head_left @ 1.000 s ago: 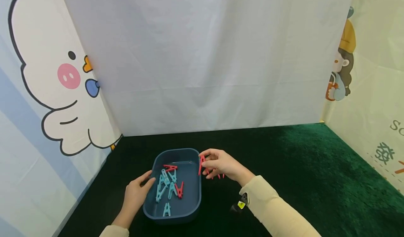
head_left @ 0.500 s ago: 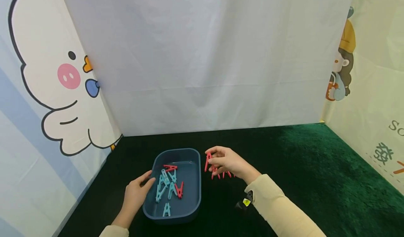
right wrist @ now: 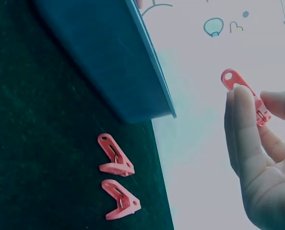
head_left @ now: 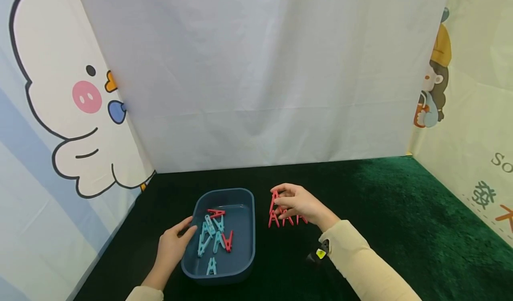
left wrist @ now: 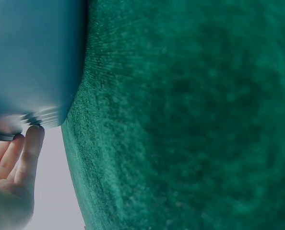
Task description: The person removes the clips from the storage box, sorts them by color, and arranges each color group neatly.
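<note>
A dark blue plastic bin (head_left: 243, 265) holds several light blue clothespins (head_left: 211, 265) and two red clothespins (head_left: 227, 242). At its left side my left hand (head_left: 172, 247) holds the rim, thumb over the edge; in the left wrist view its fingertips touch the outer wall (left wrist: 32, 57). To the right of the bin my right hand (head_left: 300, 203) pinches a red clothespin (right wrist: 232, 79) between thumb and fingers, raised off the cloth. Below that hand, more red clothespins (head_left: 274, 219) lie in a row, partly hidden by the fingers in the head view.
Dark green cloth (head_left: 384, 212) covers the table. A pale curtain (head_left: 256, 78) stands behind it, with printed cartoon sheets on the left (head_left: 44, 91) and right (head_left: 477, 91). A small dark object with a yellow-green patch (head_left: 320, 253) is at the right wrist.
My right hand has moved right, away from the bin's right rim, with the red clothespin in its grip. More of the row beneath shows now. My left hand and the bin have stayed put.
</note>
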Demonstrator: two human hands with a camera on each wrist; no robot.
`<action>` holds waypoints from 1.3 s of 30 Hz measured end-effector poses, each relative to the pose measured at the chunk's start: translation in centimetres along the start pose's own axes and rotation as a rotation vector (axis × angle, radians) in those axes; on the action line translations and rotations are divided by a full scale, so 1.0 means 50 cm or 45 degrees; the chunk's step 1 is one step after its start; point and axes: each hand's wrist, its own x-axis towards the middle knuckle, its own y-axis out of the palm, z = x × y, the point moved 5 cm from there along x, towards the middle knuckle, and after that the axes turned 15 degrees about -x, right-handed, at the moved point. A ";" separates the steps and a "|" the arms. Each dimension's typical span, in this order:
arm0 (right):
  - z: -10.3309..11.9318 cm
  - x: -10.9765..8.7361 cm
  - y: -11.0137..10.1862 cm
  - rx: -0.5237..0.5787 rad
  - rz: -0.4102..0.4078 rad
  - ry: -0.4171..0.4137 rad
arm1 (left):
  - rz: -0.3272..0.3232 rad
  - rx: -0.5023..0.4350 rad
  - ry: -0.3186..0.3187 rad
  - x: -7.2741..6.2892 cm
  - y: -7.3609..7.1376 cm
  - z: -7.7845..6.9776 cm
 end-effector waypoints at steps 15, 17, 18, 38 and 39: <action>-0.027 -0.008 -0.040 0.008 -0.072 0.041 | 0.011 0.019 -0.004 0.001 -0.002 0.003; -0.031 -0.010 -0.045 0.003 -0.079 0.056 | 0.013 0.016 -0.006 0.001 -0.002 0.002; -0.033 -0.010 -0.048 0.002 -0.083 0.066 | 0.013 0.015 -0.008 0.001 -0.002 0.002; -0.093 -0.015 -0.097 -0.037 -0.182 0.192 | 0.014 -0.007 -0.007 -0.003 -0.002 -0.005; -0.098 -0.016 -0.099 -0.039 -0.192 0.209 | 0.013 -0.007 -0.009 -0.003 -0.002 -0.005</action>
